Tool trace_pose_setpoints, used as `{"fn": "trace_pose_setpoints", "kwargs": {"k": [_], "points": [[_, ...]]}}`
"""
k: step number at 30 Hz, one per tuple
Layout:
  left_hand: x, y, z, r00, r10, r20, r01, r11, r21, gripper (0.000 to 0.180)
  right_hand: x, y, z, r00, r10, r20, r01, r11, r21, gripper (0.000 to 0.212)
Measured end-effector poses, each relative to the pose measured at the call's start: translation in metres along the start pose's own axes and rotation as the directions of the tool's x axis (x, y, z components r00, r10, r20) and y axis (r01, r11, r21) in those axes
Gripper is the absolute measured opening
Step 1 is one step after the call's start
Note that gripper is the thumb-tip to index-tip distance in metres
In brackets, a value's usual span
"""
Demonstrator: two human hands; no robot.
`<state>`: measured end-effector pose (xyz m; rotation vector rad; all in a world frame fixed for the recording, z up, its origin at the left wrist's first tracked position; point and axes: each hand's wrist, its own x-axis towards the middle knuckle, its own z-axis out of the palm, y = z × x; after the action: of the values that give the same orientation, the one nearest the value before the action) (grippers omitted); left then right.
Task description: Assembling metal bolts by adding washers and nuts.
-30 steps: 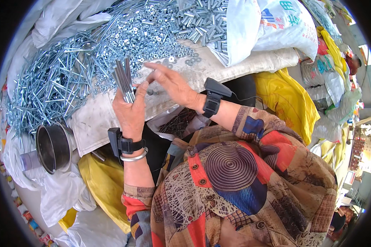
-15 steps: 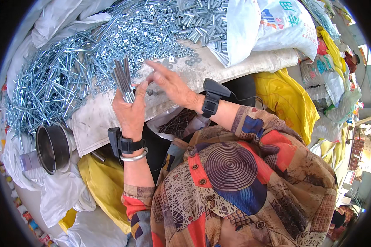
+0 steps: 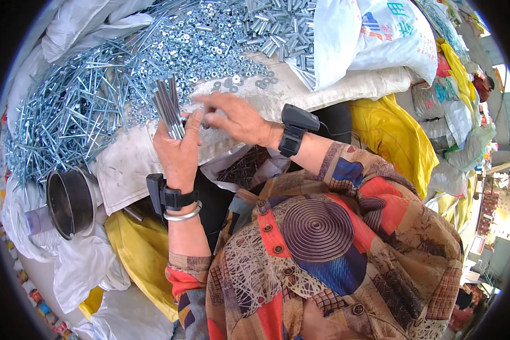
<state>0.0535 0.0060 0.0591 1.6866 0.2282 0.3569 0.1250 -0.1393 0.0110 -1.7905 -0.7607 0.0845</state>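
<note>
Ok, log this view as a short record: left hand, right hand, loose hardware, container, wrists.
left hand: gripping a bundle of metal rods
right hand: beside the bundle; whether it holds anything is unclear
loose hardware: long thin pieces at left, nuts mid-pile, short metal tubes toward the right
container: dark and round, left of the left forearm
wrists: black strapped device on each; silver bangle on left
</note>
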Motion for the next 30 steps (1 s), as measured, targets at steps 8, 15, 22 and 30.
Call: {"fn": "trace_pose_setpoints", "kwargs": {"k": [8,15,22,30], "points": [[0.003,0.0,0.003,1.0,0.029,-0.012,-0.029,1.0,-0.013,0.02,0.006,0.006,0.011,0.958,-0.255,0.132,0.284,0.911,-0.299,0.02],[0.003,0.0,0.006,0.998,0.014,-0.061,-0.014,1.0,0.001,0.019,0.005,-0.004,0.011,0.975,-0.211,0.071,0.221,0.889,-0.402,0.023],[-0.019,0.016,-0.001,0.989,-0.099,-0.11,0.067,0.964,-0.258,0.027,-0.028,-0.028,-0.004,0.976,-0.126,0.18,0.167,0.957,-0.238,0.025],[-0.042,0.002,-0.002,0.891,-0.454,-0.016,0.415,0.827,-0.379,0.025,-0.05,-0.106,-0.053,0.949,-0.305,0.076,0.306,0.952,0.003,0.046]]}}
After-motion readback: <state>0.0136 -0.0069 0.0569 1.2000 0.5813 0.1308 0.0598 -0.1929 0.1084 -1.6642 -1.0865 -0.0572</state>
